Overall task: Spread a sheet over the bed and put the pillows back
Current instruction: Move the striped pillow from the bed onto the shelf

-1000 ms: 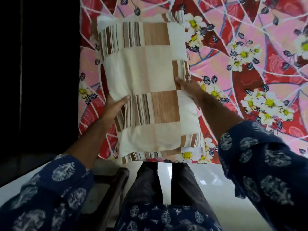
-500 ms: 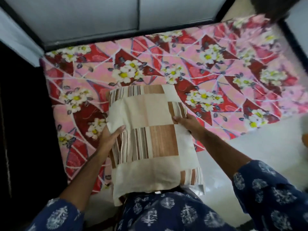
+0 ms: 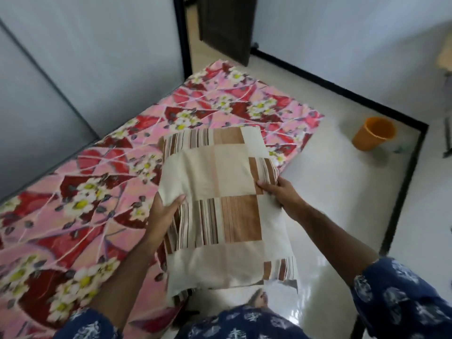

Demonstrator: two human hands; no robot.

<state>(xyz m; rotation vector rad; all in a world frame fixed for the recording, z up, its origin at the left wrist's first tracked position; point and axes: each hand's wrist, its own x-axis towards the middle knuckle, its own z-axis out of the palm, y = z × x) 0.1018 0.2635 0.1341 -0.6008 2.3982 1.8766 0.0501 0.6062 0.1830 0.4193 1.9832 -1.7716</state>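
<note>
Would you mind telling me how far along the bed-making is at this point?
Done: the floral sheet lies spread across the bed. In hand: the patchwork pillow is held between the left hand and right hand, over the bed's edge. Left: laying it on the sheet; no pillow rests there, and no other pillow is visible.

One pillow [image 3: 225,206], one floral sheet [image 3: 80,204], one orange bucket [image 3: 373,133], two hands: left hand [image 3: 164,211], right hand [image 3: 281,192]

pillow [image 3: 227,206] carried rightward off the sheet [image 3: 97,192], now partly over the floor [image 3: 337,204]
</note>
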